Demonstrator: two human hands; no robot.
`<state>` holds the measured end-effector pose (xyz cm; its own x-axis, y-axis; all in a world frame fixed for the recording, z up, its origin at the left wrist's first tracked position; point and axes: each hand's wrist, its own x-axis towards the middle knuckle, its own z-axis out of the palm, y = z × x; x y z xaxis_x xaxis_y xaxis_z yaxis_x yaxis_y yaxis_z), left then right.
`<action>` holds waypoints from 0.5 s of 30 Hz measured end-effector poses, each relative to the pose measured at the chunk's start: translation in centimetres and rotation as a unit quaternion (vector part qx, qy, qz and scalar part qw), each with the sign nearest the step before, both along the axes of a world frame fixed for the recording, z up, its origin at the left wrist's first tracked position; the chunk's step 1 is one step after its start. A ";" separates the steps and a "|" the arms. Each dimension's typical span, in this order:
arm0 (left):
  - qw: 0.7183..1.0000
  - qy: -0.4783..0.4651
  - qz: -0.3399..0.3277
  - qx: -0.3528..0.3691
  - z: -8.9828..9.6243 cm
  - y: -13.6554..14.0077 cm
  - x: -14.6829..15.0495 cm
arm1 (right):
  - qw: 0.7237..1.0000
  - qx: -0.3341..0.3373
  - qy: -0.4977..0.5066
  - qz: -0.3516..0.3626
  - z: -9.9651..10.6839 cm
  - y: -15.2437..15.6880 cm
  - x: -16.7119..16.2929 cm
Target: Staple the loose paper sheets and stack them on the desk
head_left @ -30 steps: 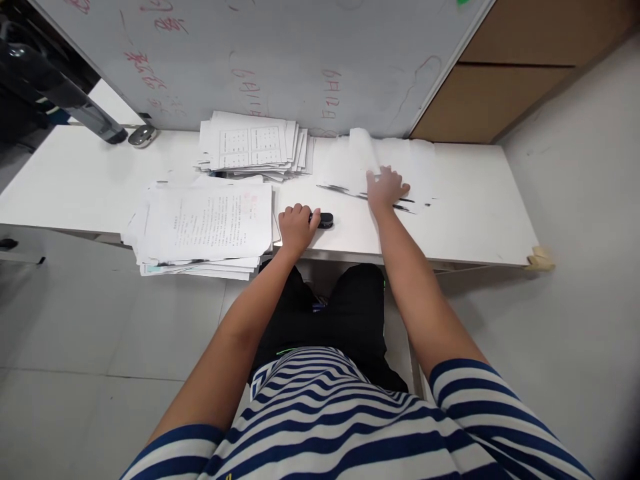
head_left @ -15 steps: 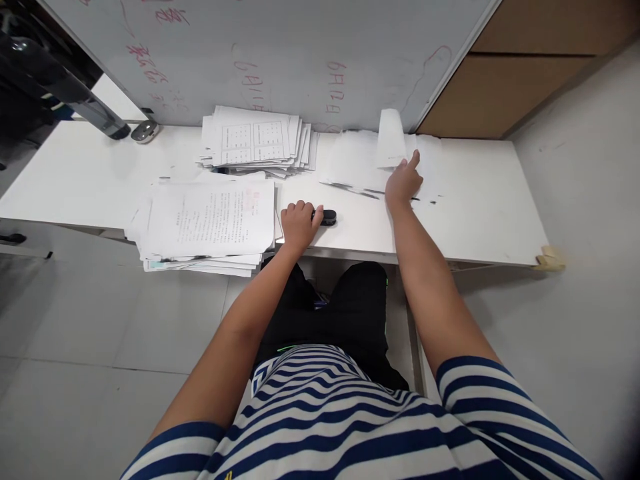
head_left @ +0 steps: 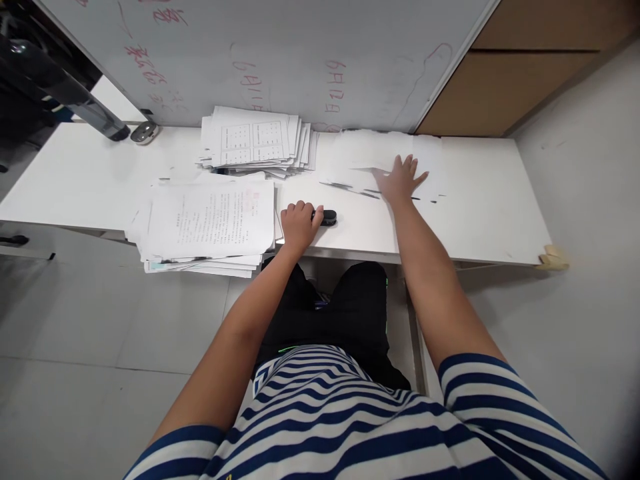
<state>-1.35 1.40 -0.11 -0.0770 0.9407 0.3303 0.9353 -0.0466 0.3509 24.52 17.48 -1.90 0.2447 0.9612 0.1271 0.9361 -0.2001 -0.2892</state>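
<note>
My left hand [head_left: 299,225] is closed over a black stapler [head_left: 329,217] lying near the front edge of the desk; only its rounded end shows past my thumb. My right hand [head_left: 399,180] presses flat on white sheets of paper [head_left: 385,147] at the back right, fingers spread. These sheets look blank on top, and dark marks show along their near edge. To the left of my left hand is a printed paper stack [head_left: 210,217] with a small red mark, its near end jutting over the desk edge. Behind it sits another pile of printed sheets [head_left: 255,139].
The white desk [head_left: 490,207] runs across the view. A whiteboard [head_left: 290,40] with red writing stands along its back. A computer mouse [head_left: 145,132] and a dark transparent bottle [head_left: 95,110] are at the far left. Brown boxes [head_left: 520,93] rise at the back right.
The paper edge that stood raised at my right hand now lies down. My right hand has opened and spread onto the sheets. My left hand has stayed in place.
</note>
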 end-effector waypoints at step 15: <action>1.000 0.021 0.001 0.017 -0.2 0.1 -0.1 | 0.997 0.004 0.067 -0.031 1.4 -0.8 -0.7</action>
<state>-1.44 1.51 -0.30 -0.0641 0.9285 0.3658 0.9489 -0.0567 0.3103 23.79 16.66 -0.49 0.3196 0.9426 0.0963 0.8750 -0.2546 -0.4117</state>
